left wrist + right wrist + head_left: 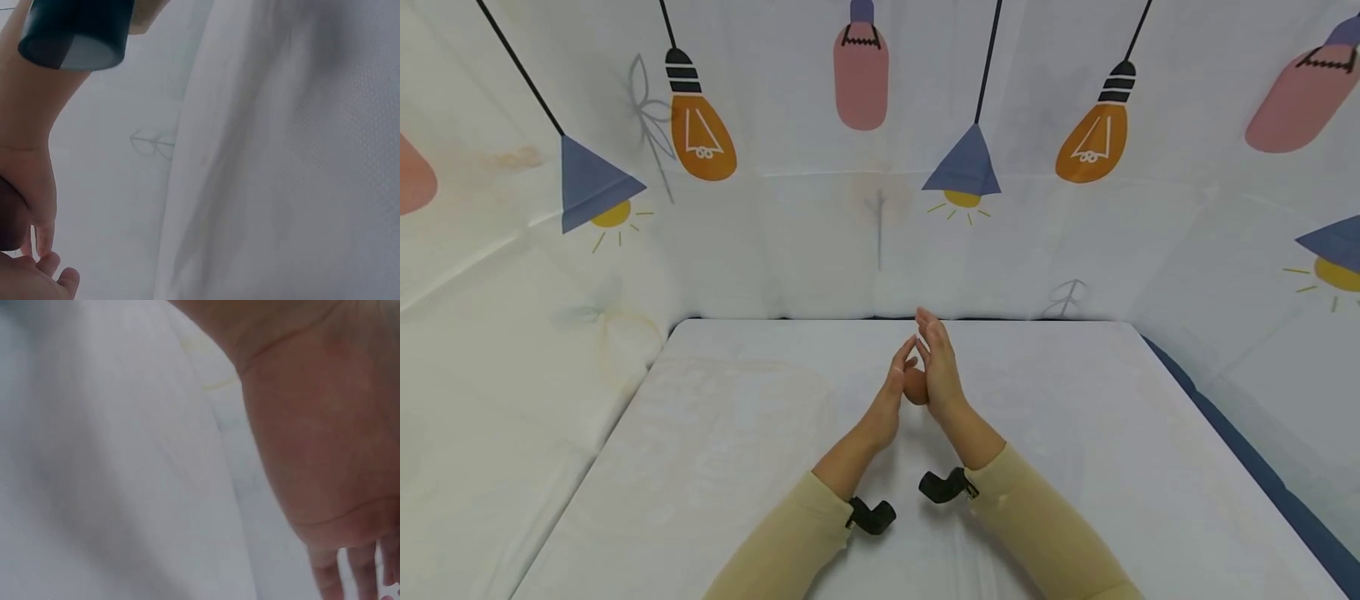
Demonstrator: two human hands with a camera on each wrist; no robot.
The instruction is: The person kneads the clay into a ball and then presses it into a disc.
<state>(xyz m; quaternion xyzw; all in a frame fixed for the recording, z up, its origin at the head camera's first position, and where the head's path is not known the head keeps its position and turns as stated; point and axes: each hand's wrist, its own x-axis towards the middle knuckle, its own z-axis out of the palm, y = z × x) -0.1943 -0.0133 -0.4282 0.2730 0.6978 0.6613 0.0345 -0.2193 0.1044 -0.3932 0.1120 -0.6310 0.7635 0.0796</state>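
Note:
A small reddish-brown ball (915, 387) sits between the two palms, above the white tabletop. My left hand (888, 406) lies against its left side with the fingers extended forward. From the right, my right hand (944, 379) faces it, fingers also long and straight and reaching a little farther up. The fingertips of the two hands come close together over the ball. In the left wrist view, part of the brown ball shows at the left edge between the hands. The right wrist view holds a large palm (322, 437), and the ball is out of sight there.
A white-covered table (737, 417) extends around the hands. Behind it hangs a pale cloth (805, 242) printed with lamps and bulbs. Black wrist cameras stick out from the left cuff (872, 517) and the right cuff (943, 486). Dark blue material (1247, 442) borders the right edge.

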